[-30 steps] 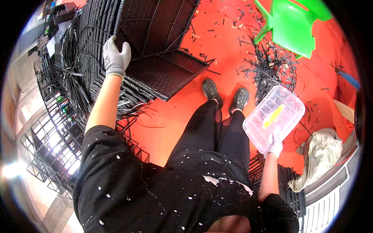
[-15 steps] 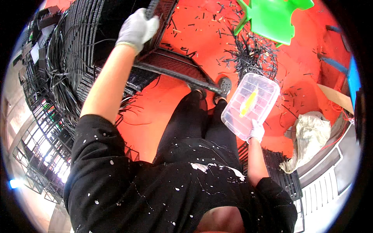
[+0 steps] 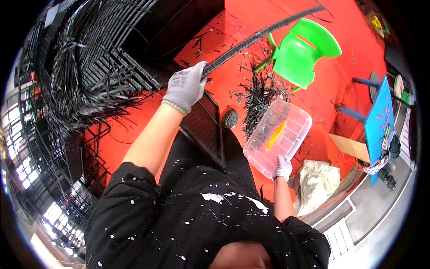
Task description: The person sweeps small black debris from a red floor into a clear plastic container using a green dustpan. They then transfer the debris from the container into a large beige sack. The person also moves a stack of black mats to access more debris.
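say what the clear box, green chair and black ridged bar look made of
Clear box: probably hard plastic, glossy; the red floor shows through it. Green chair: likely moulded plastic, smooth, with a soft sheen and rounded edges. Black ridged bar: perhaps plastic strip, satin, going by the wound bands; its core is hidden.

The clear rectangular plastic box (image 3: 295,134), right of centre, is smooth and glossy. The bright green plastic chair (image 3: 293,60), upper right, is smooth; the long black ribbed bar (image 3: 251,41), upper centre, appears rough.

The left hand (image 3: 186,87) has swung a black woven panel (image 3: 202,127) away from the stack (image 3: 130,69) and over the legs (image 3: 239,154); only one shoe (image 3: 230,119) shows now.
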A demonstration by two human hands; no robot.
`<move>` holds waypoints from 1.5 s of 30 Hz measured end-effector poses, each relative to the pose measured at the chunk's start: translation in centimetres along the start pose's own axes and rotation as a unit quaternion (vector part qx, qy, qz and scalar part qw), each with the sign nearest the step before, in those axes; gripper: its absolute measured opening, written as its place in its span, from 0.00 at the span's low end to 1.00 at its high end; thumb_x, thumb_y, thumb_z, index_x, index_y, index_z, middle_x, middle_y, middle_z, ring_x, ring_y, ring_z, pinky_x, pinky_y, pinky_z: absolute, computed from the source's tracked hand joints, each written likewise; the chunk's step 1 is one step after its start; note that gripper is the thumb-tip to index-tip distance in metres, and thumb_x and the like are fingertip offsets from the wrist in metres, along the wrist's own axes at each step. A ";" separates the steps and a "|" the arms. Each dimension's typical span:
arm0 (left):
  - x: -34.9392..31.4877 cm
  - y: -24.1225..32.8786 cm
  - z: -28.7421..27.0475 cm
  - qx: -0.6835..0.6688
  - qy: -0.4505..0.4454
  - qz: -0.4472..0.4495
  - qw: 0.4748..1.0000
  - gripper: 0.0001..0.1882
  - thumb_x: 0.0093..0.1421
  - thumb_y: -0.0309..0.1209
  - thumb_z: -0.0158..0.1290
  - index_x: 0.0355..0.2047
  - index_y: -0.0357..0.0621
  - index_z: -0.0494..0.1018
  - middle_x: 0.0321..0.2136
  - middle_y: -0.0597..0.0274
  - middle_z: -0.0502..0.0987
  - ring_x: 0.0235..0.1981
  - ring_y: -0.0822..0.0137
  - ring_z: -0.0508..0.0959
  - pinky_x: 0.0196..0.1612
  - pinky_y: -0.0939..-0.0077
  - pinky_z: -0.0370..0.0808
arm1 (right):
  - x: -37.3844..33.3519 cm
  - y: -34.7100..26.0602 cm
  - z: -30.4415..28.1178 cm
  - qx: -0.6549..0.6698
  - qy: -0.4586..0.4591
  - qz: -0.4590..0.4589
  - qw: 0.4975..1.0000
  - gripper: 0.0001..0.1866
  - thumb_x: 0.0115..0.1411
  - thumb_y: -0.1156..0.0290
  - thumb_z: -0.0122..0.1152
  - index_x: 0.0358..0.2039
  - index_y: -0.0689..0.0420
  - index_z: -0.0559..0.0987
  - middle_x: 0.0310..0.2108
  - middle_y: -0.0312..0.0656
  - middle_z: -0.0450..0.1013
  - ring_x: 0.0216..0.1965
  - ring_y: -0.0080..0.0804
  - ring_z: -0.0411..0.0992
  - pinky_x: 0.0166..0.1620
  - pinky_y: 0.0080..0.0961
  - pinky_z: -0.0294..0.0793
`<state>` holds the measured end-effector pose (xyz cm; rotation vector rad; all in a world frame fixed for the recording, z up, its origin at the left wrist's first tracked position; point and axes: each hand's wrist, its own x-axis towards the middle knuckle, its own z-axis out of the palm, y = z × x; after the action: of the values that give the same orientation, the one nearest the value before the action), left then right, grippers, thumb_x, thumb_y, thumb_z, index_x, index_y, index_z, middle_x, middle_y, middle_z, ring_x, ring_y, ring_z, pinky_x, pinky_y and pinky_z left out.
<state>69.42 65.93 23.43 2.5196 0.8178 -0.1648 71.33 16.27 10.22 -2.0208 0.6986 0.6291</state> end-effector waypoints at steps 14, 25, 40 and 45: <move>-25.8 -9.1 -4.0 -0.077 0.010 0.037 0.996 0.27 0.48 0.18 0.55 0.51 0.42 0.70 0.41 0.49 0.78 0.41 0.51 0.79 0.42 0.66 0.76 | -2.4 1.1 0.5 -0.065 -0.005 -0.073 0.995 0.09 0.50 0.70 0.66 0.29 0.59 0.77 0.25 0.31 0.69 0.27 0.25 0.64 0.33 0.26 0.64; -47.8 -27.1 -0.3 0.018 -0.034 -0.070 0.997 0.28 0.45 0.17 0.53 0.50 0.46 0.71 0.46 0.55 0.76 0.48 0.54 0.75 0.52 0.63 0.71 | 1.9 0.3 1.9 0.001 0.014 -0.095 0.995 0.09 0.50 0.76 0.66 0.33 0.61 0.77 0.29 0.35 0.72 0.30 0.26 0.69 0.36 0.27 0.69; -40.4 -24.7 6.3 -0.009 -0.010 -0.160 0.987 0.33 0.41 0.25 0.56 0.52 0.47 0.70 0.53 0.53 0.71 0.53 0.52 0.71 0.55 0.58 0.67 | 4.9 -15.0 27.8 -0.373 -0.196 -0.290 0.859 0.18 0.53 0.56 0.61 0.37 0.56 0.82 0.32 0.43 0.78 0.35 0.34 0.75 0.43 0.26 0.71; -36.6 -27.7 8.7 0.027 0.056 -0.216 0.974 0.22 0.39 0.22 0.56 0.40 0.46 0.76 0.40 0.55 0.79 0.42 0.53 0.78 0.47 0.64 0.74 | 8.7 -17.8 39.7 -0.590 -0.241 -0.324 0.699 0.23 0.51 0.50 0.53 0.38 0.54 0.81 0.37 0.54 0.75 0.42 0.51 0.74 0.45 0.37 0.72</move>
<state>23.88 62.18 13.78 2.3825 1.4186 -0.1906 83.14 56.44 -4.47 -2.7381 -1.0290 1.2631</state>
